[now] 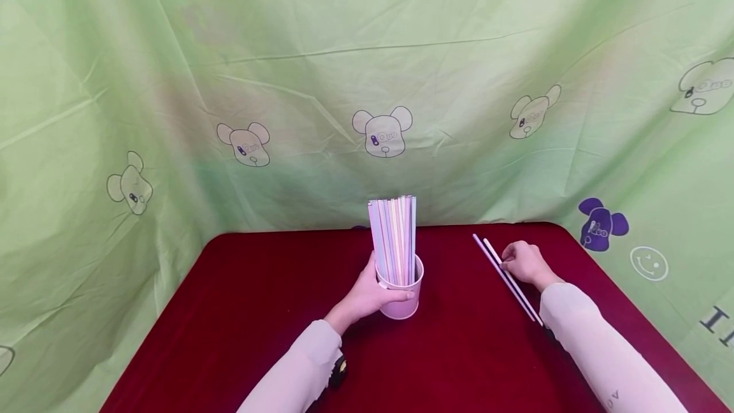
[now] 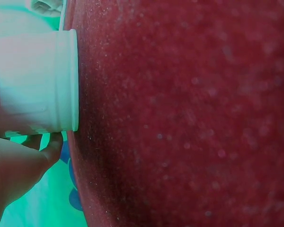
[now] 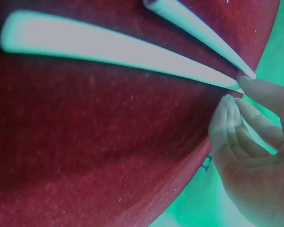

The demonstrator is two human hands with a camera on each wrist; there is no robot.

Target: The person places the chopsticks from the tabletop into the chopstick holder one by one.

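Note:
My left hand [image 1: 371, 289] grips a small pink bucket [image 1: 401, 310], with the thumb across its front. A dense bunch of pastel paper straws [image 1: 392, 234] stands upright inside it. In the left wrist view the bucket [image 2: 38, 82] appears pale, its base at the red cloth. At the right, two loose straws lie side by side on the table: a lilac straw [image 1: 504, 278] and a white straw [image 1: 523, 295]. My right hand [image 1: 526, 263] pinches around the white straw partway along. In the right wrist view the thumb is above the straw [image 3: 109, 46] and bent fingertips below.
A table with a dark red cloth [image 1: 275, 298] bears everything. Green curtain fabric [image 1: 321, 50] printed with bear heads hangs behind it and at both sides. A dark device [image 1: 338, 371] is strapped at the left wrist.

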